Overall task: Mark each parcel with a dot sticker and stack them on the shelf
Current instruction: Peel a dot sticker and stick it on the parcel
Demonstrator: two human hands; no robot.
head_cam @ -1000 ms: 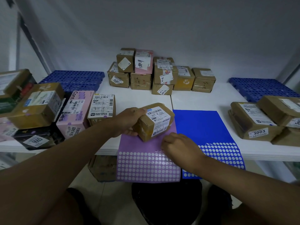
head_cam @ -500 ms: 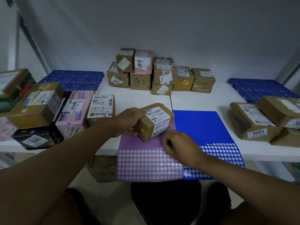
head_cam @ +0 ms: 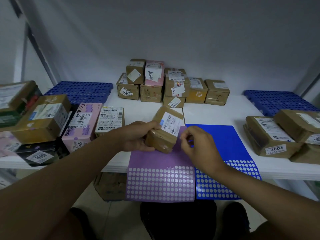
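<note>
Two sticker sheets (head_cam: 161,181) lie side by side at the front edge of the shelf (head_cam: 216,115), overhanging it. The left hand (head_cam: 138,135) holds a parcel (head_cam: 166,129) above the left sheet, with the right hand (head_cam: 199,148) just right of it. A parcel stack (head_cam: 171,84) sits at the back, more parcels at both sides.

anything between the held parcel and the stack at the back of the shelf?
Nothing visible. The left hand grips the small brown parcel above the purple sticker sheet; the white shelf from there to the back stack shows bare. The right hand pinches beside the parcel, not in that path.
</note>
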